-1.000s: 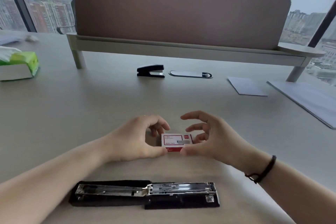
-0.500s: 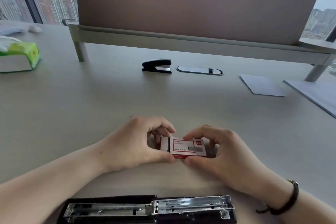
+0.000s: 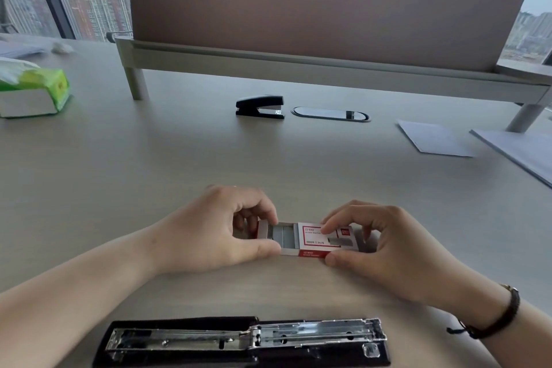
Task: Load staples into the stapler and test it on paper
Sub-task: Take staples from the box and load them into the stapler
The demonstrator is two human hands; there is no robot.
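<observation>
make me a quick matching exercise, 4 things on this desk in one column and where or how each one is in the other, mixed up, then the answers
1. staple box
2. open stapler
3. small black stapler
4. tissue pack

A. far left of the desk
B. nearest edge, laid flat, metal channel up
C. between both hands, tray slid partly out
D. closed, beside the oval desk grommet

Pairs: 1-C, 2-B, 3-D, 4-A

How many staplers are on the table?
2. One big stapler lies opened flat at the near edge, below the hands. One small black stapler sits shut farther back, near the screen.
</observation>
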